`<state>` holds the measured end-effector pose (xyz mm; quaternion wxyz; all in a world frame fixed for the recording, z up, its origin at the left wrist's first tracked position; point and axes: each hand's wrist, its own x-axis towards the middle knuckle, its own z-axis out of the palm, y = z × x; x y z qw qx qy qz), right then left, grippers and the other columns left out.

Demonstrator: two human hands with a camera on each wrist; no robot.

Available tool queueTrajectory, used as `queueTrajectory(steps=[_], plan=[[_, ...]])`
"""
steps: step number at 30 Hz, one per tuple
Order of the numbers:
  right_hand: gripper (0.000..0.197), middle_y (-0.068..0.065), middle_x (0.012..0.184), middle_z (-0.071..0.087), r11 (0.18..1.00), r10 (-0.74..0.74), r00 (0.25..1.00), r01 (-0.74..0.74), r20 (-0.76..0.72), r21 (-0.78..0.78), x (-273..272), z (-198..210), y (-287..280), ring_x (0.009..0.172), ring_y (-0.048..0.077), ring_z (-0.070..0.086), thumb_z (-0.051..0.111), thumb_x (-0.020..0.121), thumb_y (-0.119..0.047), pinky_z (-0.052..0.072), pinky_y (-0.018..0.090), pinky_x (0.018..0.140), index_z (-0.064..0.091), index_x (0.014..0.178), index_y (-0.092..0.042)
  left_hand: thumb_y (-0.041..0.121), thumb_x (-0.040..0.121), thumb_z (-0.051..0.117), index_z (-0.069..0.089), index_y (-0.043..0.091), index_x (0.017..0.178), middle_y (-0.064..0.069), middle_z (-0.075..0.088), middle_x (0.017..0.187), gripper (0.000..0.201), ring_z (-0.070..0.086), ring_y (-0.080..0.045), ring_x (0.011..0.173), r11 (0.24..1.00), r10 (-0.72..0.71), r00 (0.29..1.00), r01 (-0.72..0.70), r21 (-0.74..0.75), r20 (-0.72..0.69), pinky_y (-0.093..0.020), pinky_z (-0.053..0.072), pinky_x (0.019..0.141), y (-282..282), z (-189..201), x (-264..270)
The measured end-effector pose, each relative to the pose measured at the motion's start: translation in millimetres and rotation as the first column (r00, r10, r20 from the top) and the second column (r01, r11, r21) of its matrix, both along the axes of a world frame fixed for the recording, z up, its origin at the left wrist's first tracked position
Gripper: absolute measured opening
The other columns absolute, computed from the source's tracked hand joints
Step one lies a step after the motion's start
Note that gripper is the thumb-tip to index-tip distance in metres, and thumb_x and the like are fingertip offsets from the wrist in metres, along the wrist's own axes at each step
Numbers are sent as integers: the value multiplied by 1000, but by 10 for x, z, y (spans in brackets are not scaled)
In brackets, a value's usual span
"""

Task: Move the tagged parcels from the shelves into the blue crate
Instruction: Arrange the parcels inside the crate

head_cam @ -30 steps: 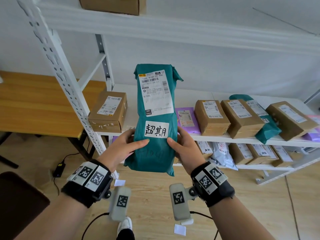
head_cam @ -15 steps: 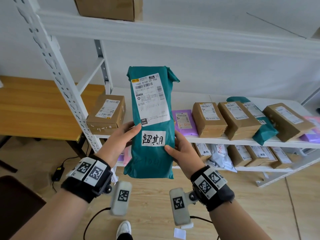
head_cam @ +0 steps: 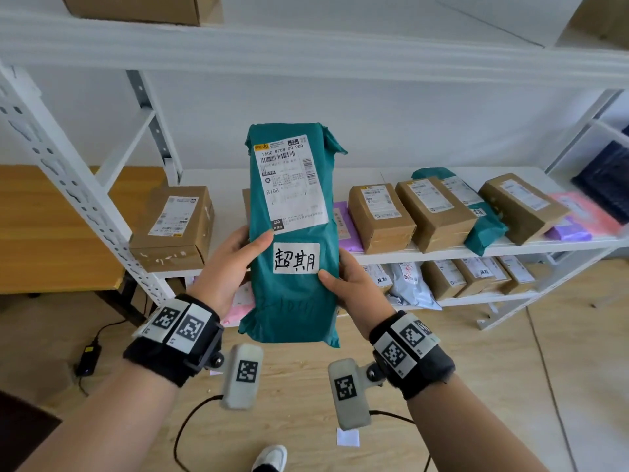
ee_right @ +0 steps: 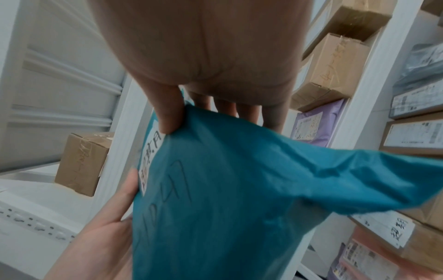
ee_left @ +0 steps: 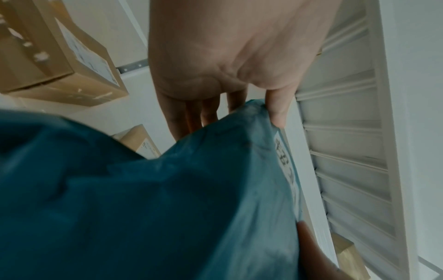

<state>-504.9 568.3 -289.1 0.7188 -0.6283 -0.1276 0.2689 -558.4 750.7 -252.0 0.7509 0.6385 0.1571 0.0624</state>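
A teal mailer parcel (head_cam: 292, 294) stands upright in front of the white shelves, held between both hands. It carries a shipping label and a white handwritten tag (head_cam: 296, 257). My left hand (head_cam: 235, 264) grips its left edge, thumb on the front beside the tag. My right hand (head_cam: 350, 284) grips its right edge, thumb just under the tag. In the left wrist view the left hand (ee_left: 230, 106) has its fingers behind the parcel (ee_left: 155, 208). The right wrist view shows my right hand (ee_right: 191, 111) pinching the parcel (ee_right: 227, 199) at the tag. No blue crate is in view.
The middle shelf (head_cam: 442, 250) holds brown boxes (head_cam: 381, 223), a purple mailer (head_cam: 343, 229) and another teal mailer (head_cam: 483, 229). One box (head_cam: 173, 229) sits at its left end. More parcels lie on the lower shelf (head_cam: 476, 298). A wooden table (head_cam: 51, 226) stands left; cables cross the floor.
The view has shifted slightly left and down along the shelves. The teal parcel stays upright in both hands, and my left thumb has come forward onto its front.
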Motion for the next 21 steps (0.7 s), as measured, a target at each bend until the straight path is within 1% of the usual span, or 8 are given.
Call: queueTrajectory(steps=[4,7,10,13,15,17,19,21], plan=[[42,-5,122,61,997,-71,997,71,1,-11,37,31,-16,108,10,61,48,97,-2,52,29,94,43,133,-23,28,95,56,62,26,117,7,73,106,24,70,-10,94,999,-36,999,36,-1,-15,-24,53,71,-15,-11,194],[48,-2,130,57,992,-122,992,123,20,-34,42,58,-63,116,15,58,47,98,-3,50,32,97,36,138,-27,27,95,56,63,25,114,5,74,103,20,71,-10,87,996,-93,995,93,0,-25,-20,54,63,-56,-18,356],[54,-4,135,53,984,-172,984,174,44,-31,83,116,-129,113,9,58,46,98,-4,53,26,91,30,144,-29,27,94,57,63,24,116,5,74,103,23,71,-11,88,989,-149,989,150,17,-22,-22,54,66,-102,0,523],[61,-8,143,45,964,-261,962,264,86,-32,126,184,-200,114,3,55,45,100,-7,52,20,90,19,150,-31,32,94,57,62,24,119,6,74,104,27,70,-12,91,975,-219,975,219,25,-28,-27,51,72,-156,27,697],[62,-11,146,39,937,-342,934,346,102,-34,147,236,-256,104,-6,57,43,101,-13,52,15,82,13,151,-33,32,95,56,63,26,115,10,75,96,22,70,-8,86,962,-271,962,271,18,-28,-24,51,68,-220,48,808],[60,-16,144,35,898,-428,893,438,141,-46,175,269,-323,98,-7,59,42,102,-17,53,21,86,12,148,-40,29,96,55,63,27,109,12,75,89,16,69,-4,78,944,-328,945,328,25,-16,-18,52,61,-315,68,898],[56,-17,142,38,855,-499,847,515,185,-54,198,301,-394,110,3,59,42,102,-18,51,33,96,18,144,-46,28,96,54,62,26,111,11,74,89,16,69,-2,75,921,-388,921,389,34,-7,-18,52,60,-429,81,968],[55,-11,145,43,813,-554,807,577,205,-79,198,335,-468,121,13,56,43,102,-18,50,41,100,22,146,-44,28,96,54,61,27,111,11,73,91,16,69,-1,73,897,-441,897,441,37,-3,-18,52,61,-551,80,1022]])
